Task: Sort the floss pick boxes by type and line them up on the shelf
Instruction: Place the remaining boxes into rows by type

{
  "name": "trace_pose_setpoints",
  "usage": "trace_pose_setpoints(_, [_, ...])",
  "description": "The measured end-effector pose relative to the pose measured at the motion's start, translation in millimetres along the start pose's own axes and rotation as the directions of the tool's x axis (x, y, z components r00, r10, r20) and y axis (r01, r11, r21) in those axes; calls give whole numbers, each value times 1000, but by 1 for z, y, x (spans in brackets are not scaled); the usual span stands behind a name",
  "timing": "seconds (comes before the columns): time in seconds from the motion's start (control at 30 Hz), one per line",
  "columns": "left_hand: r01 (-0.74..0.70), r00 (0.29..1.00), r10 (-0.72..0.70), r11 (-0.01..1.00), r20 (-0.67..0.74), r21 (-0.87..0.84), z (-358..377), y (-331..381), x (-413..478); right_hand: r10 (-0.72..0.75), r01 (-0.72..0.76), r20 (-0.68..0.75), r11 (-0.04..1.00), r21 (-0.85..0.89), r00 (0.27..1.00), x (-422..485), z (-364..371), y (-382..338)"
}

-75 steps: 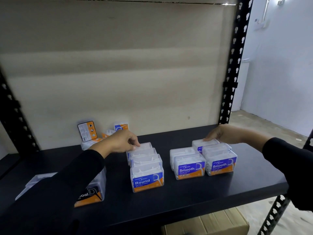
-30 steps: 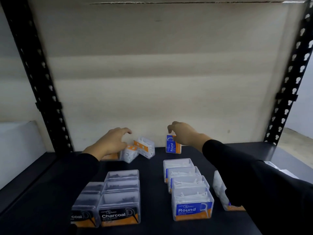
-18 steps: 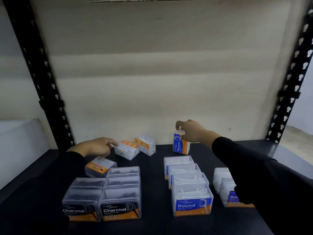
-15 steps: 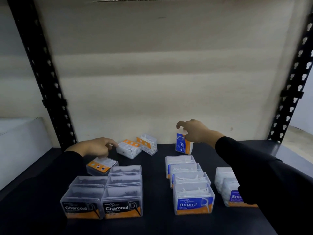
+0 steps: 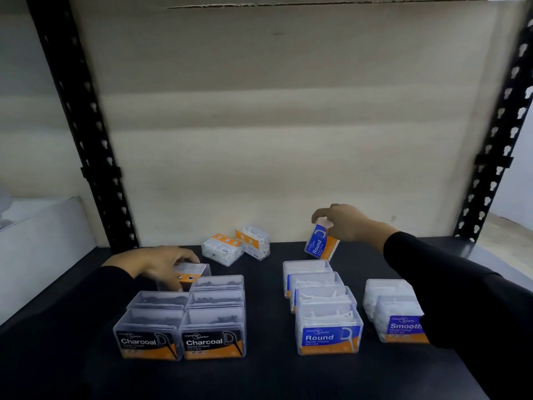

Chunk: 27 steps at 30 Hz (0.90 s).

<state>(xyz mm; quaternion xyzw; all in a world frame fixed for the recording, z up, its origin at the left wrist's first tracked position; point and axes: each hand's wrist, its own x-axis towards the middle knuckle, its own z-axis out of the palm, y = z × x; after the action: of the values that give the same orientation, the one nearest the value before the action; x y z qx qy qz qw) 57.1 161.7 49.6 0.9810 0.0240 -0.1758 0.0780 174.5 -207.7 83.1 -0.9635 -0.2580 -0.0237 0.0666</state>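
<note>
On the black shelf, my right hand grips a tilted Round box by its top, just behind a row of several Round boxes. My left hand holds a clear box with an orange label behind two rows of Charcoal boxes. Two loose boxes lie at the back middle. Smooth boxes stand at the right, partly hidden by my right sleeve.
Black perforated uprights stand at the back left and back right. A pale backboard closes the rear of the shelf. A white ledge sits to the left of the rack.
My right hand has tilted the Round box and lifted it slightly at the back. My left hand has drawn the orange-labelled box closer to the back of the Charcoal rows.
</note>
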Motion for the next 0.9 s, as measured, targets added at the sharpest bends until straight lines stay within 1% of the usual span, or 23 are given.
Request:
trace_pose_setpoints(0.1, [36, 999, -35, 998, 29, -47, -8, 3, -5, 31, -23, -50, 988, 151, 998, -10, 1, 8])
trace_pose_setpoints(0.17, [57, 997, -51, 991, 49, -121, -13, 5, -9, 44, -35, -35, 975, 218, 998, -16, 5, 13])
trace_pose_setpoints(0.33, [148, 989, -149, 959, 13, -241, -11, 5, -13, 67, -72, 25, 959, 276, 997, -23, 17, 23])
trace_pose_setpoints(0.4, [138, 988, -153, 954, -37, -265, -9, 3, -12, 81, -91, 50, 959, 270, 995, -24, 22, 24])
trace_pose_setpoints(0.53, [35, 974, -89, 968, -207, -250, -8, -4, -6, 88, -106, 78, 956, 273, 993, -22, 24, 24])
trace_pose_setpoints(0.6, [0, 971, -65, 962, -229, -272, -10, -3, -8, 81, -103, 88, 951, 290, 993, -21, 23, 21])
trace_pose_setpoints(0.73, [-31, 984, -13, 970, -179, -241, -11, -3, -10, 60, -88, 122, 967, 237, 991, -19, 22, 11])
trace_pose_setpoints(0.9, [-53, 995, 25, 950, -95, -309, -16, -12, -18, 27, -64, 119, 945, 322, 993, -18, 24, -2])
